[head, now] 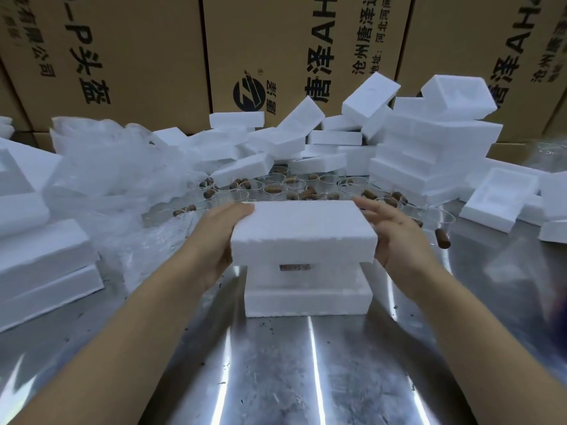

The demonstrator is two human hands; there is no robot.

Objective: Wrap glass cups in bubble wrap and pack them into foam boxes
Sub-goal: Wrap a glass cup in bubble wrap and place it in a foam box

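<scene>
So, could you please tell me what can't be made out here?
- Head view: foam box contents, hidden by the foam lid; only a brownish sliver shows.
- Head view: left hand fingertips, tucked under the lid.
- Head view: cardboard carton printing, cut off by the top edge.

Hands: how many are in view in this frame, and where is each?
2. The left hand grips the left end of the foam lid; the right hand lies against or just beside its right end, fingers straight. None seems hidden.
</scene>
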